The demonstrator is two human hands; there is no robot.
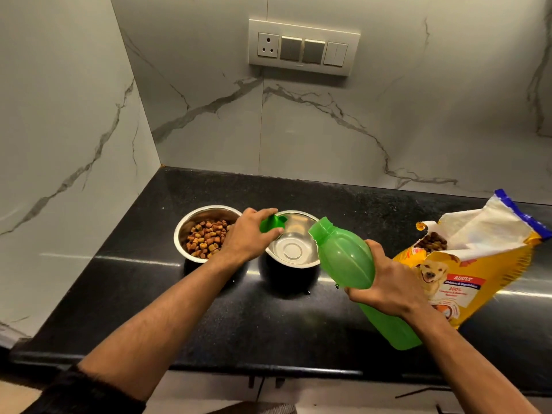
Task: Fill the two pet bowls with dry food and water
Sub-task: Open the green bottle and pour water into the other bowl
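Wrapped around the waist of a translucent green plastic bottle [355,273], the right hand [385,283] holds it tilted, its smooth ribbed body slanting up and left so that the open threaded neck hangs just above the near right rim of the empty stainless-steel bowl [294,243]. That round, shiny bowl, with a flat circular base ring showing inside, is the landmark for the rest; it stands on a polished black speckled stone counter [268,318] that reflects streaks of light. Over the bowl's left rim the left hand [249,236] pinches a small green plastic cap [272,224] between fingers and thumb. Just left of the bowl, close beside it, stands a second steel bowl [206,234] of the same round shape, holding a heap of brown and tan dry kibble pieces. To the right of the empty bowl, beyond the bottle, lies a crinkled yellow dog-food bag [478,264] with a dog's picture printed on it, its white-lined mouth open and dark kibble showing inside. Behind the bowl rises a glossy white marble-patterned wall [328,130] with grey veins, and high above sits a rectangular cream switch plate [304,46].
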